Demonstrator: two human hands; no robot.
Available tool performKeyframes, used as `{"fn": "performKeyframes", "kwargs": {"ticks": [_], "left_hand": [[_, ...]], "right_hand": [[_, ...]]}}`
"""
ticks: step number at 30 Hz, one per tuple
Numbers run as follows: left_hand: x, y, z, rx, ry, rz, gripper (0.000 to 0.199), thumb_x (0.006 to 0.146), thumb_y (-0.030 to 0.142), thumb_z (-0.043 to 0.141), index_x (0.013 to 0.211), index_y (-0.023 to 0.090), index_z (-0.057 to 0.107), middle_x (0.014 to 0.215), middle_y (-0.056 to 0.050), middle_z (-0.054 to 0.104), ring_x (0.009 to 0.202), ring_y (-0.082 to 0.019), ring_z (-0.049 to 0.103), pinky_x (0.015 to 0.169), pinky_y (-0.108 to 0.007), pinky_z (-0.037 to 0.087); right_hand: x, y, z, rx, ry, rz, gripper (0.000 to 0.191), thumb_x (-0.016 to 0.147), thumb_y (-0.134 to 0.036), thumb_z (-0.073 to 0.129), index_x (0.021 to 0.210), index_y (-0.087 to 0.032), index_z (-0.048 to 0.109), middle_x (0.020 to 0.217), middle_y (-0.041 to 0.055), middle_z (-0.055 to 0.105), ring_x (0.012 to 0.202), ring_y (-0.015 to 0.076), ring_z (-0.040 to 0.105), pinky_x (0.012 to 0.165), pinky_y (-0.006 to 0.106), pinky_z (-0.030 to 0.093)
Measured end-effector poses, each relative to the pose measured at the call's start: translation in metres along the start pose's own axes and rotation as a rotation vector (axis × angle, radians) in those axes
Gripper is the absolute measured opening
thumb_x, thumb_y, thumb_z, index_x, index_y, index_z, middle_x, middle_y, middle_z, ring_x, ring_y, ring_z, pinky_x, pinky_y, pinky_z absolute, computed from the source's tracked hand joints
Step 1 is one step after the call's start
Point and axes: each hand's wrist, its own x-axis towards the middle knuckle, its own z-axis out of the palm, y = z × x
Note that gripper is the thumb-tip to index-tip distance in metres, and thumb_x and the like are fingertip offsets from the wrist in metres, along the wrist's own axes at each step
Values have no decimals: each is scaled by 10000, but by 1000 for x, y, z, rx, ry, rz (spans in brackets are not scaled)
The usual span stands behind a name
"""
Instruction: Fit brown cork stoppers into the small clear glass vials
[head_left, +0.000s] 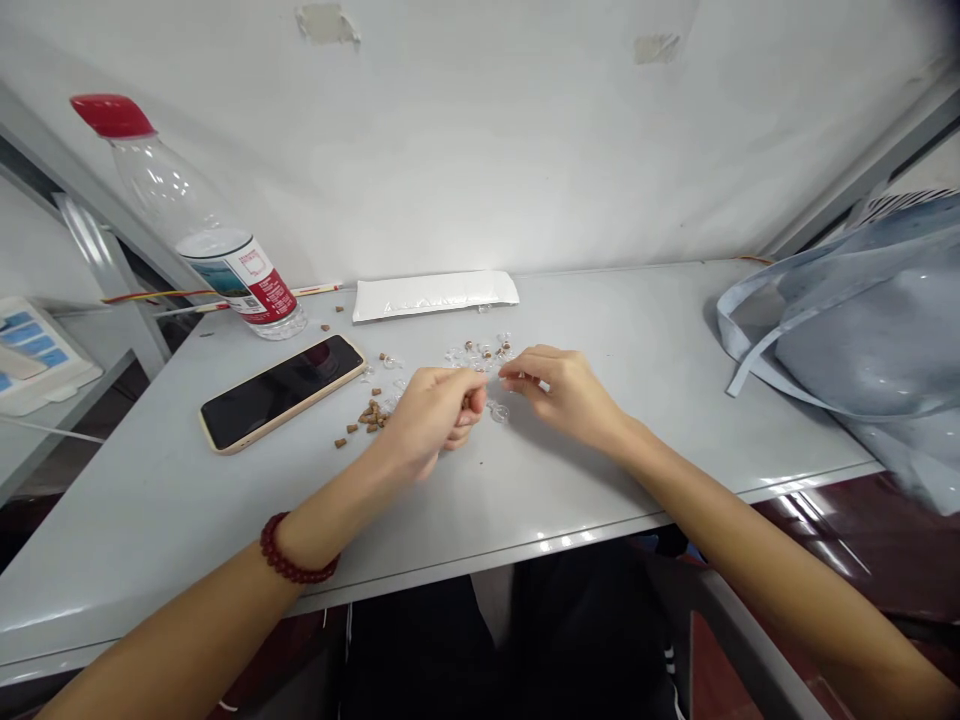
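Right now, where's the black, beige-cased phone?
In the head view, the phone lies left on the grey table, in front of the clear red-capped plastic bottle, beside small brown pieces.

The lone view looks forward and down from the wearer's head; the bench [570,490] lies close below, around the phone [277,395].
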Motion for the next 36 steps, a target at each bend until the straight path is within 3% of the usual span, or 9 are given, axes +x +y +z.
{"fn": "performKeyframes", "kwargs": {"ticks": [3,6,9,15,18,22,26,29,36], "left_hand": [[2,8,-10,-271,-101,-85,246,750,198,457,515,139,496,459,40,351,345,-27,205,338,-171,149],[5,13,-18,-392,-48,-95,148,703,144,468,575,115,537,512,35,376,348,-17,221,317,-154,172],[8,13,-23,-419,38,-75,69,672,105,490,623,108,539,556,32,389,361,-18,267,302,-144,197],[13,10,-28,-357,57,-56,112,723,170,529,620,127,521,580,24,416,371,-25,303,292,-148,198],[16,9,-30,-280,67,-58,170,756,204,544,605,130,521,574,32,403,365,-16,283,299,-145,182],[16,6,-30,-105,86,-78,232,796,258,557,606,126,544,580,28,400,364,-9,268,312,-148,169],[15,3,-27,42,35,-123,346,863,395,512,659,126,588,578,15,408,361,-12,236,319,-157,153],[13,1,-24,42,-24,-62,390,898,427,479,638,143,536,577,25,381,375,-12,228,337,-148,152],[9,6,-19,41,6,79,346,890,275,514,572,150,461,546,55,290,386,-11,209,353,-147,161]], "right_hand": [[1,5,1,-48,-116,-61,192,855,-101,492,848,-152,677,807,73,668,836,200,571,776,341,458],[7,12,1,-48,-92,-67,166,882,-179,518,935,-154,673,915,96,656,892,211,561,815,358,457],[22,20,0,-71,-92,-97,200,863,-129,503,969,-154,670,954,101,643,907,209,565,820,358,458],[55,22,-6,-199,-402,-183,244,775,-46,515,885,-160,700,903,90,635,882,218,546,783,345,445],[59,19,-3,-235,-468,-197,243,768,-30,491,821,-151,694,848,87,627,818,208,544,734,332,438],[53,18,2,-220,-411,-220,153,744,-54,533,763,-140,658,777,82,600,782,210,532,691,325,431],[45,12,3,-41,-202,-287,74,787,-159,569,822,-160,634,831,75,616,817,202,541,721,325,449],[40,3,2,79,-100,-309,78,823,-208,553,817,-191,629,839,55,645,846,194,561,773,335,458],[36,-3,-1,329,-61,-104,132,749,-131,589,828,-183,681,829,25,662,772,153,579,697,295,476]]}}
